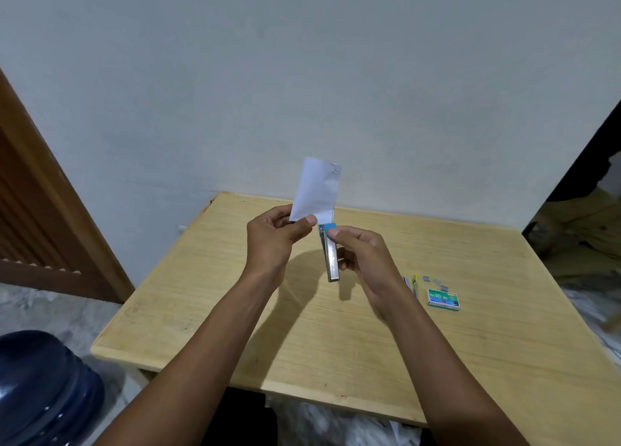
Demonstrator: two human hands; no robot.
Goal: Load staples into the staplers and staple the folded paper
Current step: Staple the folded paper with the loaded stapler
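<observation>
My left hand (274, 235) pinches the bottom edge of a folded white paper (316, 190), which stands upright above the table. My right hand (361, 254) grips a silver stapler with a blue tip (331, 257), held vertically with its blue end up at the paper's lower right corner. A second stapler with yellow trim (414, 284) lies on the table, partly hidden behind my right wrist. A green staple box (443, 299) lies to its right, and loose staple strips (437, 280) lie just beyond it.
The wooden table (235, 311) stands against a pale wall. A brown door (40, 210) is at left, a dark blue water jug (43, 388) on the floor at lower left. Clutter lies on the floor at right.
</observation>
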